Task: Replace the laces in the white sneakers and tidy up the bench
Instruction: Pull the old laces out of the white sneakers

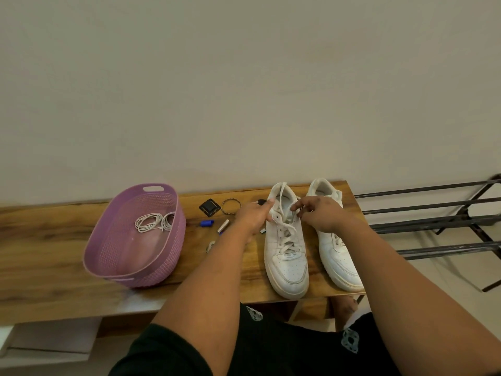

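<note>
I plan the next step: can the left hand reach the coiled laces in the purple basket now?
Probably yes. The basket is open on top, nothing covers the coiled laces, and the bench between is bare. But the left hand is holding the laced sneaker and must let go.

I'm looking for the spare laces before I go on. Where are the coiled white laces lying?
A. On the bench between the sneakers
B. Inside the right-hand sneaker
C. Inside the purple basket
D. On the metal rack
C: the coiled white laces lie on the floor of the purple basket, left of the sneakers on the bench.
</note>
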